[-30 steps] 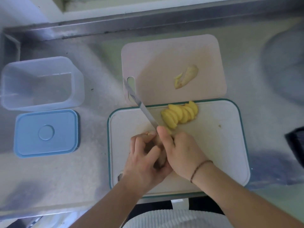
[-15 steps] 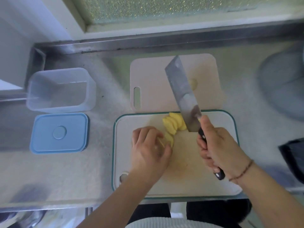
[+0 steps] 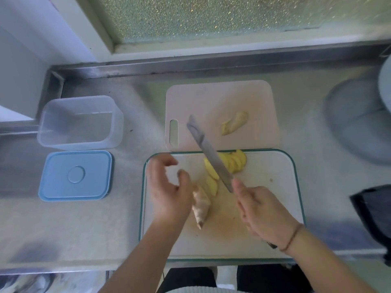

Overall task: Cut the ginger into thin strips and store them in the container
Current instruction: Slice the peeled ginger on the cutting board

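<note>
On the white cutting board with a green rim (image 3: 275, 187) lie several yellow ginger slices (image 3: 232, 163) and an unpeeled ginger chunk (image 3: 201, 203). My right hand (image 3: 262, 212) grips the handle of a cleaver (image 3: 209, 155), its blade slanting up and left over the slices. My left hand (image 3: 169, 187) hovers just left of the chunk with loosely curled fingers, holding nothing. Another ginger piece (image 3: 234, 122) rests on the pink board (image 3: 211, 98) behind. The clear container (image 3: 79, 121) stands at the left, with its blue lid (image 3: 76, 175) in front of it.
The steel counter (image 3: 131, 208) runs under a window ledge at the back. A grey round object (image 3: 359, 119) sits at the right, blurred. A dark object (image 3: 374, 218) lies at the right edge of the counter.
My left hand has let go of the ginger and drawn back to the left, so the chunk now shows. The cleaver has swung down and tilted left over the slices.
</note>
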`<act>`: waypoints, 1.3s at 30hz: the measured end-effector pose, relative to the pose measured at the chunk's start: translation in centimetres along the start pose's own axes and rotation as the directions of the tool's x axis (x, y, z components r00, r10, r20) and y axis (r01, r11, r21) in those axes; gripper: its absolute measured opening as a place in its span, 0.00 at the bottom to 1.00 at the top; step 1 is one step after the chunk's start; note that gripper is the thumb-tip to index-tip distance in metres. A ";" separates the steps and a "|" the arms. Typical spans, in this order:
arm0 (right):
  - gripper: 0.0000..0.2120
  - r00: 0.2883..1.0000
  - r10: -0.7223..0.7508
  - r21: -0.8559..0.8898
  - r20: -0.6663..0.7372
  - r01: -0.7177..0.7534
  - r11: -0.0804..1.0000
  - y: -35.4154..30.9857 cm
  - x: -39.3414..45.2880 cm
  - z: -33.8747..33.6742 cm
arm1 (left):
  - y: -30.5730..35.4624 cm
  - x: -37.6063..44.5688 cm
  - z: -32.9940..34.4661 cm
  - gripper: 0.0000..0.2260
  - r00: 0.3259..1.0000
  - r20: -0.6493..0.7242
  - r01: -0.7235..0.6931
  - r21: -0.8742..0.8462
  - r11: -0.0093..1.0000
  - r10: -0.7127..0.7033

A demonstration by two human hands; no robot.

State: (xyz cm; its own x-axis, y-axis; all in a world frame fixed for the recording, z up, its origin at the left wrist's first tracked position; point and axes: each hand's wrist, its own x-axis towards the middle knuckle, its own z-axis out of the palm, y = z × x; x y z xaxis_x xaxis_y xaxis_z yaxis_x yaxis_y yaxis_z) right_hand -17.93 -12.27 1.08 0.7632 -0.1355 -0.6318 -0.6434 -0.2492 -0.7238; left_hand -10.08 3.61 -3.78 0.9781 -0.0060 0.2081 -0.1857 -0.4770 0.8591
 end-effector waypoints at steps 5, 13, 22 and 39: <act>0.41 0.965 -0.230 -0.730 -0.123 0.069 0.680 1.0 0.8 2.7 | 0.9 1.8 -1.8 0.05 0.782 0.267 -0.583 -0.007 0.813 0.563; 0.31 0.904 -0.367 -0.815 -0.217 0.039 0.578 1.6 1.3 3.4 | 0.4 3.6 -1.2 0.18 0.735 0.659 -0.458 0.313 0.832 0.157; 0.30 0.880 -0.427 -0.817 -0.210 0.082 0.571 1.1 0.9 3.1 | 0.4 6.0 -0.4 0.17 0.406 0.821 -0.841 0.165 0.515 0.401; 0.42 0.846 -0.111 -0.554 -0.522 -0.237 0.798 7.3 -4.3 -5.1 | -1.7 10.0 0.2 0.07 0.382 0.749 -0.810 -0.009 0.586 0.540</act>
State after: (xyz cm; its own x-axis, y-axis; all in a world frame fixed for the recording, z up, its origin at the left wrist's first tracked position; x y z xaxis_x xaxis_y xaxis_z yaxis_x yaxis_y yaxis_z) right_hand -25.61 -18.37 -0.02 0.7480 -0.5873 -0.3092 -0.6614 -0.6981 -0.2742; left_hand 0.06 4.16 -3.22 0.3442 -0.9188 0.1934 -0.9022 -0.2666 0.3390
